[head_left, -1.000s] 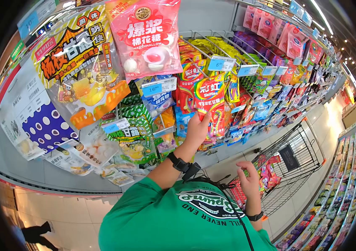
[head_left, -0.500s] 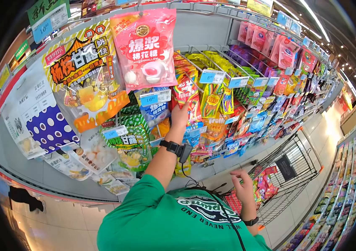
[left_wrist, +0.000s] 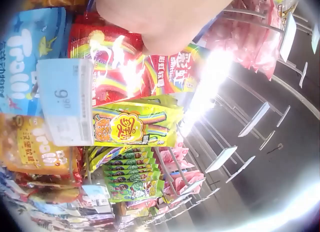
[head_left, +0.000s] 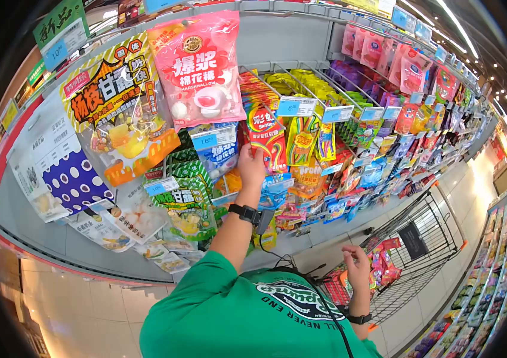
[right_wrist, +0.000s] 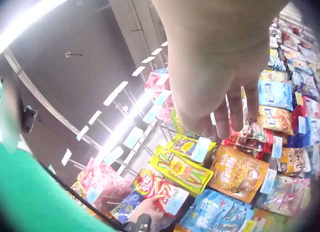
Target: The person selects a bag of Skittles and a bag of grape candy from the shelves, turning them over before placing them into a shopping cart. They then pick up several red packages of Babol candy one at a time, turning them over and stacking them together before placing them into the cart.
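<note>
There is one shopping cart [head_left: 423, 271], one green shirt [head_left: 206, 325] and two black wrist bands [head_left: 243, 211]. I count one big pink marshmallow bag [head_left: 197, 71] and one big yellow-and-orange bag [head_left: 121, 116]. Red Skittles bags [head_left: 266, 136] number more than two, too squished to count. Price tags [head_left: 296, 107] and cart candy packs [head_left: 385, 264] are lots, too many to count.

1. From the head: looking forward and down over left grip [head_left: 251, 167] and right grip [head_left: 358, 269].
2. From left wrist: facing Skittles packs [head_left: 268, 136] closely at left grip, turned sideways.
3. From right wrist: looking past right grip, farther from packs, sharing these with both other views.
</note>
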Motion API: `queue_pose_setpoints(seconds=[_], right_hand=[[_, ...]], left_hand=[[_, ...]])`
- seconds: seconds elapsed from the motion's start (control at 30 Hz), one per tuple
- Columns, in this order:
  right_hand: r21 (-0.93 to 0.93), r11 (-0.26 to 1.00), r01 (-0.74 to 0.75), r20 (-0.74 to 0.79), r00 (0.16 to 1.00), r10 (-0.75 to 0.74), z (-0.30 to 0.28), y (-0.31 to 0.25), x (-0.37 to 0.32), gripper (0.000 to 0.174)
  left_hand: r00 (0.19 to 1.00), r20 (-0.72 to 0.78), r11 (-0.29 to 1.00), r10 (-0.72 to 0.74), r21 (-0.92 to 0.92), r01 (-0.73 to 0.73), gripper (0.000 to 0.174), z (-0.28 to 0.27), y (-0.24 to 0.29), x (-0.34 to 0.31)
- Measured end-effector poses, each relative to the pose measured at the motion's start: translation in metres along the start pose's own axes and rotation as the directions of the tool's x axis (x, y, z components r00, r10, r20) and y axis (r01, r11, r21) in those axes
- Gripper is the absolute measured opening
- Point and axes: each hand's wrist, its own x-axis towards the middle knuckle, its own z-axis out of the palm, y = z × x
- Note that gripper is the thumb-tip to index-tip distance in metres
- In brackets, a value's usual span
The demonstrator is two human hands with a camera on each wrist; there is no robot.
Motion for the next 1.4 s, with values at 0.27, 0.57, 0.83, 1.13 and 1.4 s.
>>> queue_pose_setpoints(seconds=[0.27, 0.57, 0.83, 1.13, 1.4], right_hand=[[-0.178, 0.956, -0.233, -0.199, 0.96, 0.197, -0.094, 0.135, -0.007, 0.027], [0.258, 0.691, -0.676, -0.365, 0.594, 0.717, -0.175, 0.403, -0.098, 0.032], [-0.392, 0.46, -0.796, 0.09, 0.465, 0.881, -0.123, 0.496, -0.135, 0.051], [-0.412, 0.519, -0.749, 0.268, 0.445, 0.855, -0.029, 0.575, -0.133, 0.059], [-0.635, 0.396, -0.663, 0.123, 0.419, 0.899, -0.041, 0.529, -0.107, 0.047]], left_hand=[[0.866, 0.027, 0.74, 0.499, 0.506, -0.443, 0.027, 0.002, 0.051, -0.047], [0.85, 0.463, 0.392, 0.25, 0.755, -0.526, 0.041, 0.008, 0.016, -0.026], [0.888, 0.391, 0.412, 0.24, 0.788, -0.458, 0.041, 0.072, 0.058, -0.118], [0.821, 0.556, 0.208, 0.127, 0.795, -0.57, 0.031, 0.068, 0.064, -0.217], [0.886, 0.462, 0.152, 0.033, 0.874, -0.461, 0.031, 0.038, 0.067, -0.23]])
